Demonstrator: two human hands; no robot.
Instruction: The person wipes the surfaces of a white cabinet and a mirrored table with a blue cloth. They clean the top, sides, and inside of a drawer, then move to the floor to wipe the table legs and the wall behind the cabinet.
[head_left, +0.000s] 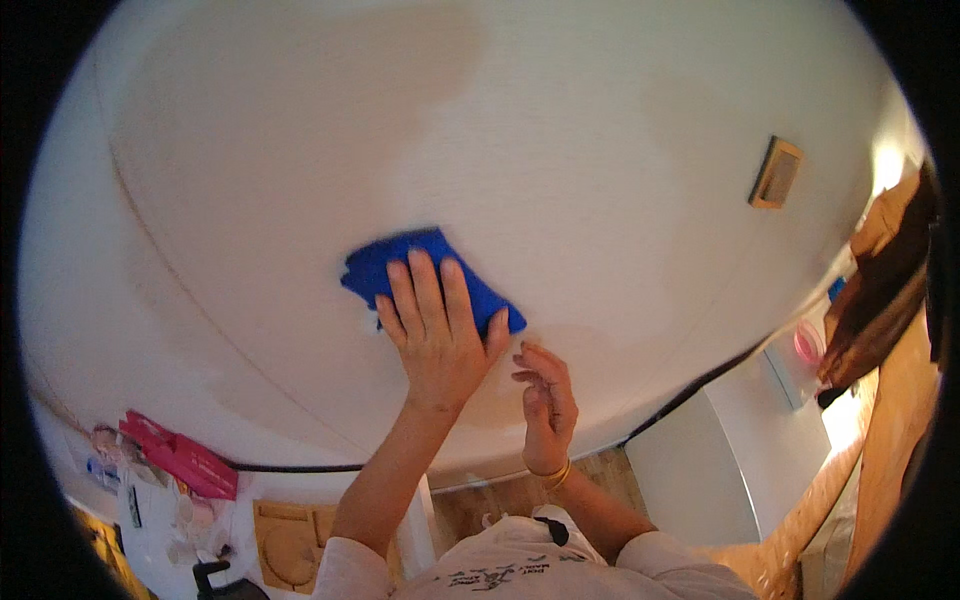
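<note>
A folded blue cloth (367, 266) lies flat against a pale wall (585, 187), pressed by my left hand (439, 337) with its fingers spread over it. The thumb rests near the cloth's right corner. Just to the right and lower, my right hand (549, 405) is held near the wall with curled fingers and nothing visible in it; a yellow band circles its wrist. Darker, damp-looking patches mark the wall at the upper left and below the cloth.
A framed wall switch (780, 172) is at the right. A red bag (180, 457) and a wooden tray (289, 540) are at the lower left among small items. White furniture (690, 465) stands at the lower right, near brown fabric (877, 300). Wood flooring (480, 506) shows below.
</note>
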